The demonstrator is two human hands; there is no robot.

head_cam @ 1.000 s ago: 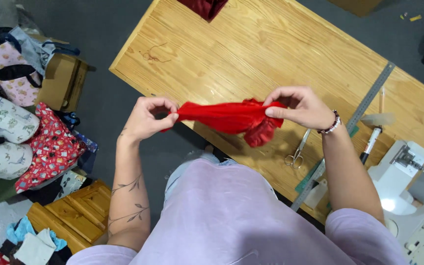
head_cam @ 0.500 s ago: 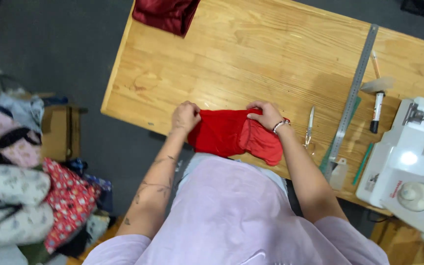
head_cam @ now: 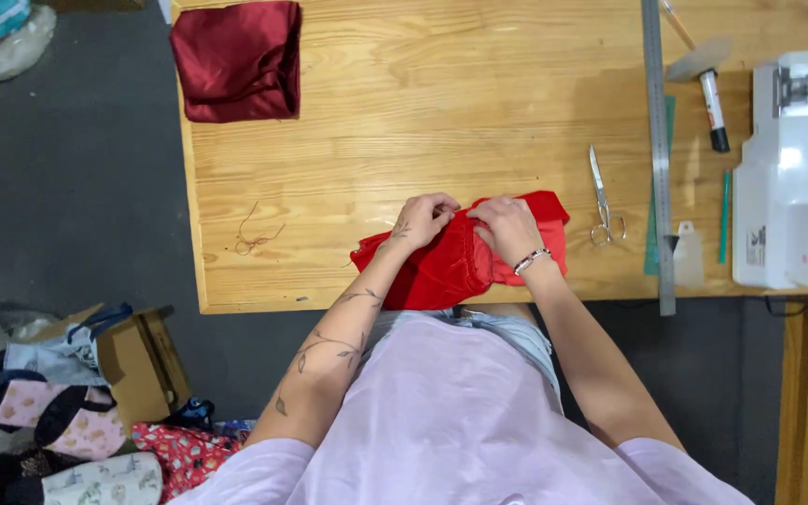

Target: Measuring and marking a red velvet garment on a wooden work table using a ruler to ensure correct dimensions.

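Desk [head_cam: 441,122], wood. Sewing machine [head_cam: 792,168], white, 3 o'clock. Dark red folded cloth [head_cam: 238,61], 11 o'clock. Red fabric [head_cam: 441,271], near edge, pressed flat under left hand [head_cam: 423,221] and right hand [head_cam: 507,227], fingers curled. Scissors [head_cam: 600,198], 2 o'clock of fabric.

A piece of bright red fabric [head_cam: 441,271] is laid bunched and creased on the wooden table [head_cam: 441,122], at its near edge. It is spread crosswise, with one end reaching a flatter, squared corner toward the scissors side and the other end tapering to a ragged point. Its lower part is draped just past the table's edge. Its upper middle is pressed and gathered under the left hand [head_cam: 423,220] and the right hand [head_cam: 507,227], which are set close together on it.
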